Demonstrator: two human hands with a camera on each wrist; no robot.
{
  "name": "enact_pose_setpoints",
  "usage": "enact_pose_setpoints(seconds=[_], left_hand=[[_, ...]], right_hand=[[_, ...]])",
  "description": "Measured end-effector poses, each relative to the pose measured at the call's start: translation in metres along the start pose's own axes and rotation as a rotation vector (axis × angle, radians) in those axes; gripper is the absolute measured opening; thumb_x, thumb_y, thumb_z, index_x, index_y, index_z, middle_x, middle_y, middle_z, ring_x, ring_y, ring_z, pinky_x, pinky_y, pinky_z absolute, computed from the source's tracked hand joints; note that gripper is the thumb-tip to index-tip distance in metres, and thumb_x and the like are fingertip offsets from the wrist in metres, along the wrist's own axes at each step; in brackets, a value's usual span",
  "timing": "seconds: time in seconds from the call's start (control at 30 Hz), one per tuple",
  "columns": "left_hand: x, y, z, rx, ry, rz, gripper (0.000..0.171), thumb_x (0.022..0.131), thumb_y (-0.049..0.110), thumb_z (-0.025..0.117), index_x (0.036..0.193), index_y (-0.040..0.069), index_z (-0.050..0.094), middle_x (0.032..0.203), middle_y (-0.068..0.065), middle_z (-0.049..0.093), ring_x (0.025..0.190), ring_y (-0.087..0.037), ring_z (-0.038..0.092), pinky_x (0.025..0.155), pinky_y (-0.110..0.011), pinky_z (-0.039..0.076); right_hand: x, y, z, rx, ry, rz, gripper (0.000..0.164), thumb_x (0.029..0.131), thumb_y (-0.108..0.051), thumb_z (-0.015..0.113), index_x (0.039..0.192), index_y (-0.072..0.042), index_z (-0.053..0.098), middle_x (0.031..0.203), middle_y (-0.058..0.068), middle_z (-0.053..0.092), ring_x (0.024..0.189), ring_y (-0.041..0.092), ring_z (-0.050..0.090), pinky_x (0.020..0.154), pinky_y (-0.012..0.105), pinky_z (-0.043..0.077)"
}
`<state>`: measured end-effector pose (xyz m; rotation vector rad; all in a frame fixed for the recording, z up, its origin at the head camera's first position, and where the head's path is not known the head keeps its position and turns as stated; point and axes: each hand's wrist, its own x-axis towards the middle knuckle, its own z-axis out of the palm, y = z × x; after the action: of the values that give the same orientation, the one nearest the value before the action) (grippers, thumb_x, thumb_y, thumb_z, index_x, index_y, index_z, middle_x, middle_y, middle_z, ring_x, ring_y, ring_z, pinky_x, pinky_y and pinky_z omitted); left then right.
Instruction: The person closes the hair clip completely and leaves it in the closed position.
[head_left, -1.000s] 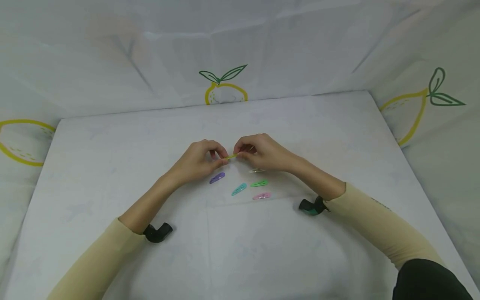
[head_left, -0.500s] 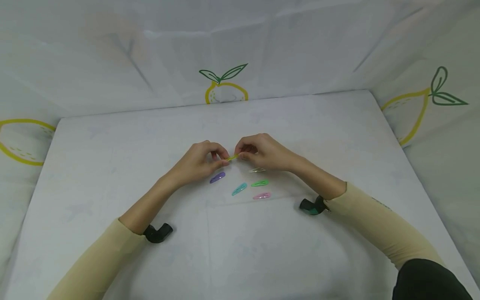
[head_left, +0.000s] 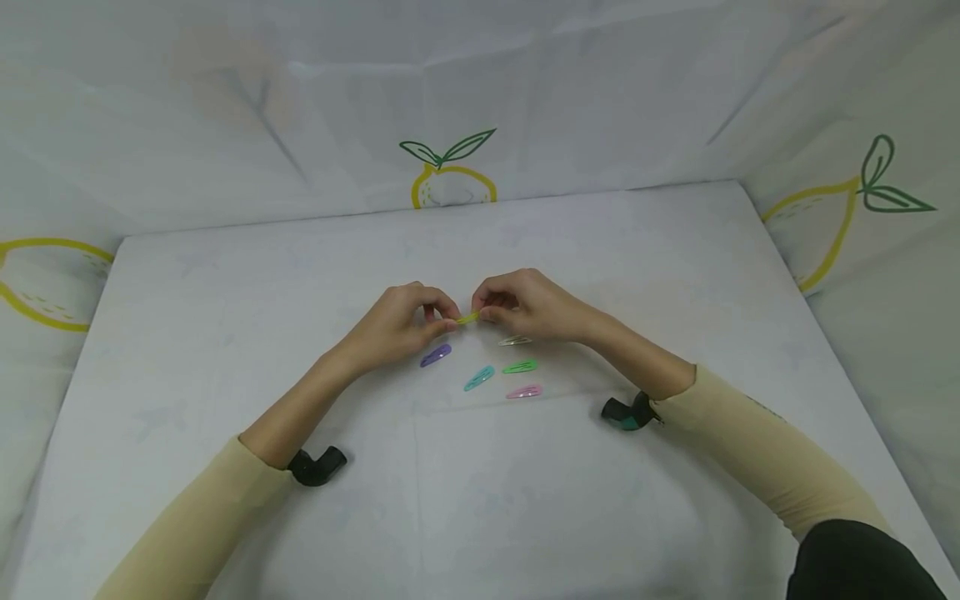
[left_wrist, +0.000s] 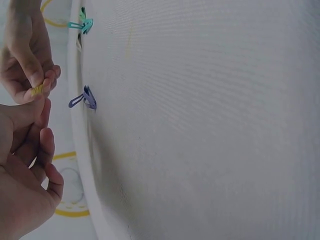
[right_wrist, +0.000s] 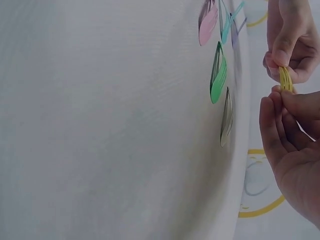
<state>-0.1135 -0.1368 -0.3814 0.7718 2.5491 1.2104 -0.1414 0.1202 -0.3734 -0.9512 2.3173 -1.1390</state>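
Note:
Above the table, my left hand (head_left: 408, 321) pinches one end of a yellow snap hair clip (head_left: 468, 318) between thumb and fingertips. The other end is pinched by my right hand (head_left: 521, 307). In the right wrist view the middle of the yellow clip (right_wrist: 285, 79) shows as narrow bands between the two sets of fingertips. Below the hands lie a purple hair clip (head_left: 436, 356), a turquoise one, a green hair clip (head_left: 520, 367) and a pink hair clip (head_left: 524, 392). A cream hair clip (head_left: 515, 340) lies just under the right hand, partly covered by it.
The white-covered table (head_left: 525, 500) reaches back to a white cloth wall printed with lemons (head_left: 453, 185). Each forearm wears a beige sleeve, with a black wrist camera (head_left: 317, 466) on the left and another black camera (head_left: 628, 412) on the right.
Both hands and the yellow hair clip have shifted very slightly to the right, with the same pinch on it. The clips on the table lie as before.

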Motion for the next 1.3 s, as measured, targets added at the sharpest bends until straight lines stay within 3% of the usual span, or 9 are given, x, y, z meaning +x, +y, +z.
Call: enact_pose_setpoints(seconds=[0.43,0.83,1.13,1.3], left_hand=[[-0.0009,0.0018,0.0012,-0.003,0.079,0.006,0.005,0.095,0.008,0.081,0.099,0.007,0.080,0.099,-0.003,0.082,0.092,-0.020,0.065,0.090,-0.044,0.053],[-0.0011,-0.0021,0.0042,0.034,0.120,0.063,0.014,0.088,0.006,0.089,0.100,0.008,0.080,0.095,-0.001,0.082,0.091,-0.019,0.064,0.088,-0.043,0.056],[-0.0028,-0.0033,0.0046,0.066,0.150,0.113,0.017,0.086,0.008,0.091,0.100,0.009,0.081,0.095,-0.001,0.083,0.088,-0.019,0.065,0.086,-0.042,0.052],[-0.0027,-0.0058,0.0051,0.075,0.159,0.124,0.016,0.087,0.009,0.090,0.100,0.009,0.081,0.095,-0.001,0.083,0.088,-0.018,0.065,0.084,-0.044,0.052]], right_hand=[[-0.0007,-0.0023,-0.0012,0.081,0.011,0.050,0.009,0.101,-0.001,0.070,0.107,-0.003,0.076,0.099,0.014,0.078,0.088,0.023,0.072,0.084,0.025,0.058],[-0.0014,-0.0023,-0.0019,0.144,0.022,0.044,0.014,0.101,0.002,0.066,0.113,-0.004,0.072,0.102,0.018,0.076,0.091,0.023,0.072,0.083,0.022,0.059],[-0.0019,-0.0021,-0.0019,0.188,0.016,0.042,0.015,0.101,0.003,0.065,0.113,-0.002,0.073,0.103,0.021,0.075,0.093,0.034,0.072,0.081,0.021,0.059],[-0.0018,-0.0019,-0.0022,0.168,0.018,0.061,0.017,0.099,0.002,0.069,0.115,-0.002,0.074,0.105,0.016,0.077,0.095,0.029,0.073,0.084,0.022,0.060]])
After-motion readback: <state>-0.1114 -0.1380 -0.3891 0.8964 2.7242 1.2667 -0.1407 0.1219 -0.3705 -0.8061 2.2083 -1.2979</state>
